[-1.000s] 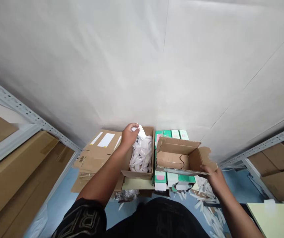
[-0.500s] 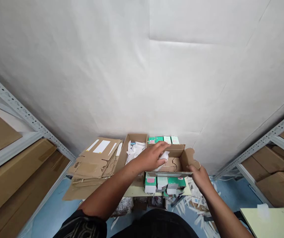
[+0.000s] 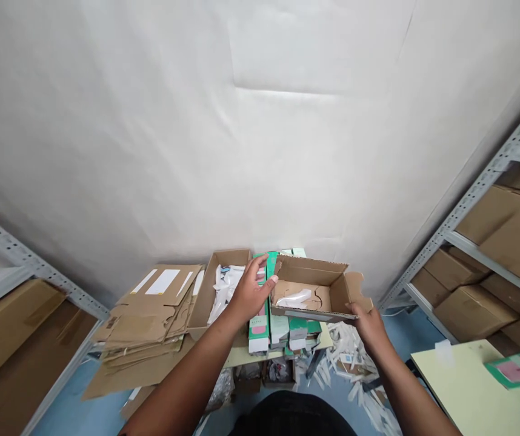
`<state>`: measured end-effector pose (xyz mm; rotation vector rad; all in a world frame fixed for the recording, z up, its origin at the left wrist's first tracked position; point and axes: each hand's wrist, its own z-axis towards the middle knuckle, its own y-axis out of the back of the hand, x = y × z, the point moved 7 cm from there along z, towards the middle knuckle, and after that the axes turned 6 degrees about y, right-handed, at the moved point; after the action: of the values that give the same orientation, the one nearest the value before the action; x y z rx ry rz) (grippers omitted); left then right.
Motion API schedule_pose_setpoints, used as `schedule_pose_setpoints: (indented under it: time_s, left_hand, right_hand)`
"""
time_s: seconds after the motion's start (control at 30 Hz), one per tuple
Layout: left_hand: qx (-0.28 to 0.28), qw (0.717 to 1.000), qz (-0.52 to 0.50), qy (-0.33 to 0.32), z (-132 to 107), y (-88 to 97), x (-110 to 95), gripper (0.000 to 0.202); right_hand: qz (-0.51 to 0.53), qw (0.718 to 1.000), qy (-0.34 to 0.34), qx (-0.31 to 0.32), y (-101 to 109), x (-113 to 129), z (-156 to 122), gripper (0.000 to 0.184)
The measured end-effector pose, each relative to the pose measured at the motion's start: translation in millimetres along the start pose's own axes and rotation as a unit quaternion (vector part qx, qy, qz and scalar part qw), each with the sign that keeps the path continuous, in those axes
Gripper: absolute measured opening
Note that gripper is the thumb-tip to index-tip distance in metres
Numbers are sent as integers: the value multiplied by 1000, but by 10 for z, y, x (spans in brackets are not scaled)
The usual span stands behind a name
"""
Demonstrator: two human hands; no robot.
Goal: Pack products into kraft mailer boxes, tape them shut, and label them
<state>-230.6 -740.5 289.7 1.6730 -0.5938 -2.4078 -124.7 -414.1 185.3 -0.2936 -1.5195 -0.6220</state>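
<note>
An open cardboard box (image 3: 337, 297) is tilted toward me above a row of green and white cartons (image 3: 260, 330). My right hand (image 3: 368, 324) grips its near right corner, below the raised end flap, with the thumb on the edge. Inside the box, a white wrapped packet (image 3: 294, 299) lies toward the left end. At that left end is my left hand (image 3: 251, 293), fingers spread and holding nothing. Its thumb is close to the box edge; whether they touch I cannot tell. Left of this hand stands a second cardboard box (image 3: 202, 297) containing white packets (image 3: 227, 287).
Flattened cardboard boxes (image 3: 151, 315) are piled on the table's left. Shelves with brown cartons (image 3: 473, 312) flank both sides. White strips (image 3: 351, 351) litter the floor. A pale table (image 3: 460, 375) at lower right bears a green and pink carton (image 3: 517, 368).
My left hand has come out of the box to its left end, and its fingers have opened. The white packet now lies in the box. My view has turned right.
</note>
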Motion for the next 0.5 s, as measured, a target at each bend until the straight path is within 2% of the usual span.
schedule_pose_setpoints:
  time_s: [0.07, 0.17, 0.3, 0.37, 0.5]
  left_hand:
    - [55, 996, -53, 44, -34, -183, 127, 61]
    - [117, 988, -82, 59, -81, -390, 190, 63]
    - [154, 983, -58, 84, -43, -474, 257, 69]
    - [188, 977, -49, 87, 17, -501, 289, 65]
    - [256, 963, -74, 41, 170, -582, 320, 51]
  right_hand:
    - [-9, 1000, 5, -24, 110, -14, -42, 34]
    - [-39, 997, 4, -64, 222, -24, -161, 35]
    - [-63, 992, 3, -113, 272, 12, -399, 33]
    - [-68, 989, 6, -134, 261, 39, -532, 32]
    - [-72, 981, -1, -178, 200, 60, -829, 32]
